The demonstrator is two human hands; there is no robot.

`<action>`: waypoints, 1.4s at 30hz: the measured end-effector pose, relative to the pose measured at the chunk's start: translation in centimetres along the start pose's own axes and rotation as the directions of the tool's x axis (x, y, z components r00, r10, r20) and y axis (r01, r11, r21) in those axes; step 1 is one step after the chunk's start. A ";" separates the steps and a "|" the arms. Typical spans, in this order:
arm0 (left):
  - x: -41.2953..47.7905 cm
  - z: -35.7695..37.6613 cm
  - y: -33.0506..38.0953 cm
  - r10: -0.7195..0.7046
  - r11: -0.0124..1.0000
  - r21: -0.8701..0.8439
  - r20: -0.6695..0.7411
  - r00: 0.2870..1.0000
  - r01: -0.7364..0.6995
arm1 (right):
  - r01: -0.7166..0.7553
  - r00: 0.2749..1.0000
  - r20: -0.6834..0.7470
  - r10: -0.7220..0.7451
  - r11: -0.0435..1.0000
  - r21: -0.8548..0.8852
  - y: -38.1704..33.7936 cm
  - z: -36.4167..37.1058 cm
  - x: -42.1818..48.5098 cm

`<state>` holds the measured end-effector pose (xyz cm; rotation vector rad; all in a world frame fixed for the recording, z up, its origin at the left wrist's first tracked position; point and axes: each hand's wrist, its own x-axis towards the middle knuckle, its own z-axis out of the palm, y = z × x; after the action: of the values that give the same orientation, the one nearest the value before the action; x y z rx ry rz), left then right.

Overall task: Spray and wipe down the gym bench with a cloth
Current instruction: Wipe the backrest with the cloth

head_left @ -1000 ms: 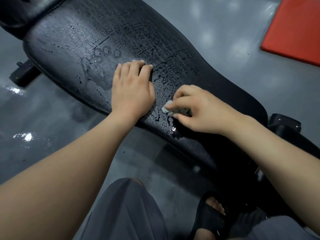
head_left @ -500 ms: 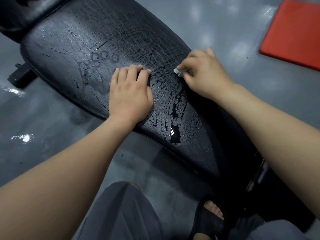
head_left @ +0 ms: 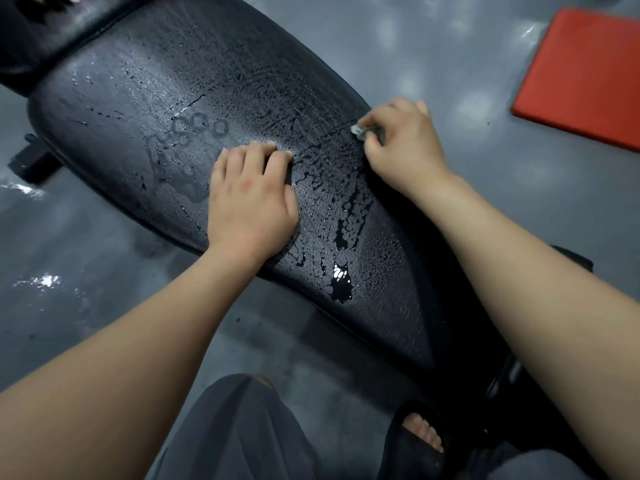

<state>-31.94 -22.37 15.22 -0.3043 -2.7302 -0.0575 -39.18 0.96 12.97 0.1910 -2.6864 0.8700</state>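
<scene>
Bench: black pad [head_left: 214,81], wet with beads and streaks; puddle [head_left: 341,282] at its near edge.
Cloth [head_left: 358,129]: small wad at the pad's far edge, pinched by the right hand [head_left: 401,147].
Left hand [head_left: 251,199]: flat mid-pad, holding nothing.
Change: the cloth crossed from near edge to far; droplets remain, so more passes seem needed.

no readable text, brand, label or number, on gym bench [head_left: 242,81] or red mat [head_left: 581,77]
</scene>
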 end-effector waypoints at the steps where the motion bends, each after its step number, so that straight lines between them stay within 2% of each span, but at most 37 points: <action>1: 0.0 0.0 0.0 -0.001 1.000 -0.002 0.001 1.000 0.001 | 0.011 1.000 0.005 -0.011 1.000 0.020 -0.4 0.3 0.7; 7: 0.0 0.1 0.0 -0.001 1.000 0.000 0.004 1.000 0.001 | -0.040 0.998 -0.058 0.034 0.995 -0.096 0.2 -0.7 -0.5; 16: 0.1 0.0 0.0 -0.005 1.000 -0.006 0.004 1.000 0.005 | 0.016 0.997 -0.082 -0.010 0.998 0.064 0.8 0.3 2.2; 21: 0.1 0.1 -0.2 0.000 1.000 -0.003 -0.003 1.000 0.000 | -0.091 0.996 -0.009 0.091 0.994 -0.064 3.4 -2.5 -1.1; 25: 0.1 0.2 -0.2 -0.001 1.000 -0.001 -0.007 1.000 0.001 | -0.200 0.961 0.196 0.196 0.980 0.001 4.1 -5.6 -2.8; 28: 0.0 0.2 -0.1 -0.001 1.000 -0.003 -0.009 1.000 0.001 | -0.238 0.927 0.306 0.215 0.970 0.039 4.1 -6.1 -3.0; 32: 0.0 0.2 -0.1 0.005 1.000 -0.008 -0.012 1.000 -0.005 | -0.261 0.954 0.189 0.234 0.956 0.132 3.9 -6.0 -3.1; 34: 0.0 0.2 0.0 0.005 1.000 -0.008 -0.013 1.000 -0.005 | -0.279 0.959 0.135 0.249 0.913 0.299 3.1 -5.7 -2.8; 37: -0.1 0.2 0.0 0.006 1.000 -0.010 -0.019 1.000 -0.006 | -0.281 0.959 0.143 0.244 0.771 0.572 2.3 -5.0 -2.4; 39: 0.0 0.1 0.0 0.007 1.000 -0.012 -0.022 1.000 -0.007 | -0.310 0.950 0.160 0.267 0.761 0.570 2.6 -4.6 -2.5; 42: 0.1 0.2 0.0 0.011 1.000 -0.005 -0.026 1.000 -0.011 | -0.351 0.936 0.161 0.313 0.847 0.399 3.4 -4.8 -2.9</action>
<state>-32.06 -22.37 15.08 -0.3174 -2.7027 -0.0647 -35.96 6.63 13.81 -0.1562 -2.6144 1.5864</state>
